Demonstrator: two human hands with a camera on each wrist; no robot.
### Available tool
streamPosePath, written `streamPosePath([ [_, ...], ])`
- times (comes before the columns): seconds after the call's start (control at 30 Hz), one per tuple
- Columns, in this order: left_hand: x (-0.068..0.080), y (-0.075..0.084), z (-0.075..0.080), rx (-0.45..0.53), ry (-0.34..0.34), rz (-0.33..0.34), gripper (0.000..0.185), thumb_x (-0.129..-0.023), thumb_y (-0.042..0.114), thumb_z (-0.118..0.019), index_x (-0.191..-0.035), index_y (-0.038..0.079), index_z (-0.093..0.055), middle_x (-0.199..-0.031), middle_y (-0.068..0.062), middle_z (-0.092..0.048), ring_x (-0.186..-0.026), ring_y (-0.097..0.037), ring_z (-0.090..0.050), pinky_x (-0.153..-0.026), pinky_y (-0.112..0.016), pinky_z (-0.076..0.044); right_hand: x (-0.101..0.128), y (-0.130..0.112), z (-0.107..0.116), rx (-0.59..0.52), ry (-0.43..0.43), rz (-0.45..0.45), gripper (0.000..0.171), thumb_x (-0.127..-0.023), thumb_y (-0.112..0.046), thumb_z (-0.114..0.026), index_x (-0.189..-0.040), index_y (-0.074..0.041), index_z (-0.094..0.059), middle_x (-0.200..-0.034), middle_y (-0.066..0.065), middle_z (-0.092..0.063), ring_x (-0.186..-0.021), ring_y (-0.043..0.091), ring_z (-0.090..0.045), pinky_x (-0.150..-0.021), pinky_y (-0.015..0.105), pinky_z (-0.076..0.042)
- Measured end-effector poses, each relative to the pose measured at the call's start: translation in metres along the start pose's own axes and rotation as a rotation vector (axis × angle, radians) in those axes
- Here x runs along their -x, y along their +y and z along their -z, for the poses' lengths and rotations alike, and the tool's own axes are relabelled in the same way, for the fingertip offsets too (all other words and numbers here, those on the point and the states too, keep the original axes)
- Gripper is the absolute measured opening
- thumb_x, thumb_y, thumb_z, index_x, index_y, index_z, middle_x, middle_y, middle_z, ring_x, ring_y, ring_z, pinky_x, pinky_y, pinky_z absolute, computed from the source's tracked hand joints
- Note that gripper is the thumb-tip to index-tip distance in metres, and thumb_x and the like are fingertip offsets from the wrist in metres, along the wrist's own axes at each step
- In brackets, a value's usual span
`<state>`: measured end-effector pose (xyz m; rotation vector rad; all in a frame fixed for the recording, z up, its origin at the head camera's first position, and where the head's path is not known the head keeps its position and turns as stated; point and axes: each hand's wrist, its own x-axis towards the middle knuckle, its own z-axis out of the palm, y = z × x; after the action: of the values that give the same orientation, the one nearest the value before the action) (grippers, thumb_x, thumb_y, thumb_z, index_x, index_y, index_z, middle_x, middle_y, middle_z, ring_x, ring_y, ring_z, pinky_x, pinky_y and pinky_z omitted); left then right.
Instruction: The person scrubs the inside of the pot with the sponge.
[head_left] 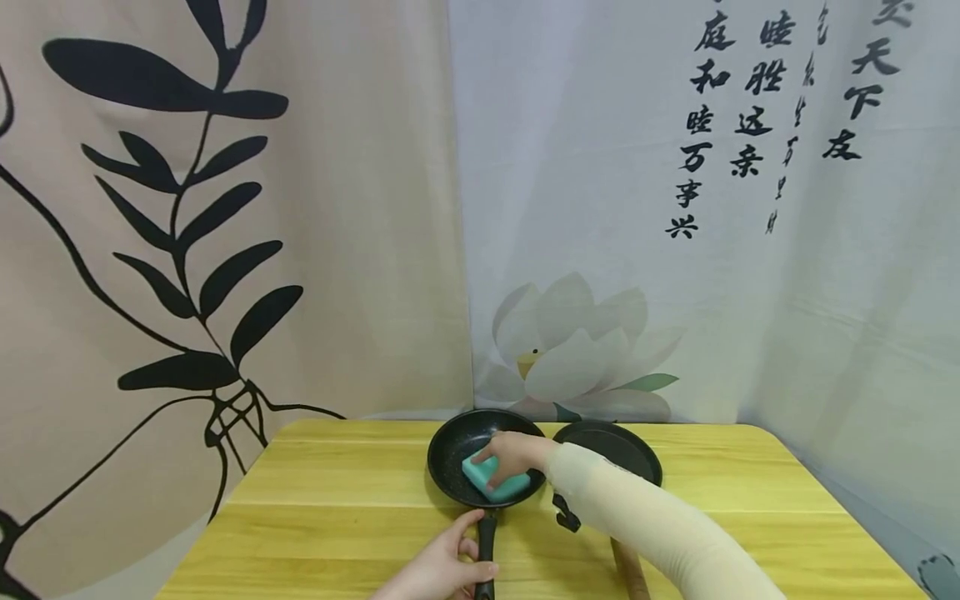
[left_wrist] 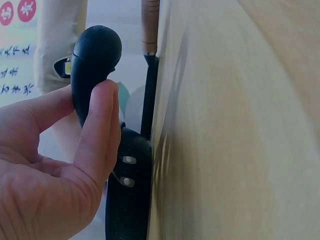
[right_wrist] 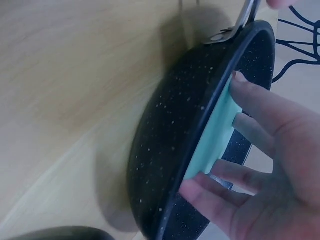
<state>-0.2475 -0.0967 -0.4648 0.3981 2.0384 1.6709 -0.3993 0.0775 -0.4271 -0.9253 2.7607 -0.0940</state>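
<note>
A black speckled frying pan (head_left: 444, 454) stands on the wooden table in the head view. My left hand (head_left: 446, 560) holds its black handle (head_left: 487, 537) between thumb and fingers; the left wrist view shows the handle's rounded end (left_wrist: 97, 47) rising above the fingertips. Inside the pan lies a turquoise sponge (head_left: 512, 490). My right hand (head_left: 516, 452) reaches in from the right and grips this sponge. The right wrist view shows thumb and fingers spread across the sponge (right_wrist: 212, 137), bent at its edges, while the pan's wall (right_wrist: 170, 110) hides its lower side.
A second, flatter dark pan (head_left: 618, 446) with a wooden handle (head_left: 632, 571) sits right of the first, partly covered by my right sleeve (head_left: 645, 517). Behind the table (head_left: 315, 500) hangs a printed curtain (head_left: 375, 208).
</note>
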Motion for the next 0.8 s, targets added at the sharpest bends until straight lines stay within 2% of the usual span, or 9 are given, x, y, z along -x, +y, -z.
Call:
streamPosePath([
  [0.2, 0.0, -0.001, 0.001, 0.003, -0.006, 0.003, 0.075, -0.091, 0.011, -0.069, -0.148, -0.005, -0.023, -0.088, -0.011, -0.059, -0.058, -0.014, -0.061, -0.052, -0.025, -0.052, -0.001, -0.002, -0.001, -0.003, 0.002, 0.019, 0.054, -0.079, -0.041, -0.08, -0.13, -0.032, -0.064, -0.132, -0.003, -0.059, -0.134, 0.03, -0.04, -0.102, 0.037, -0.041],
  [0.43, -0.001, -0.001, 0.001, 0.006, 0.0, 0.006, 0.074, -0.091, 0.01, -0.068, -0.148, -0.006, -0.024, -0.088, -0.011, -0.059, -0.058, -0.014, -0.062, -0.053, -0.026, -0.053, -0.004, -0.009, -0.003, -0.009, 0.005, 0.04, 0.054, -0.079, -0.041, -0.079, -0.13, -0.034, -0.063, -0.135, 0.001, -0.054, -0.124, 0.019, -0.048, -0.097, 0.033, -0.043],
  [0.8, -0.003, -0.003, 0.002, 0.025, -0.016, 0.015, 0.075, -0.092, 0.01, -0.067, -0.149, -0.006, -0.021, -0.089, -0.011, -0.059, -0.06, -0.015, -0.062, -0.054, -0.027, -0.053, -0.012, -0.023, -0.002, 0.0, 0.007, 0.074, 0.053, -0.081, -0.036, -0.079, -0.131, -0.034, -0.062, -0.143, 0.006, -0.049, -0.133, 0.024, -0.04, -0.103, 0.038, -0.039],
])
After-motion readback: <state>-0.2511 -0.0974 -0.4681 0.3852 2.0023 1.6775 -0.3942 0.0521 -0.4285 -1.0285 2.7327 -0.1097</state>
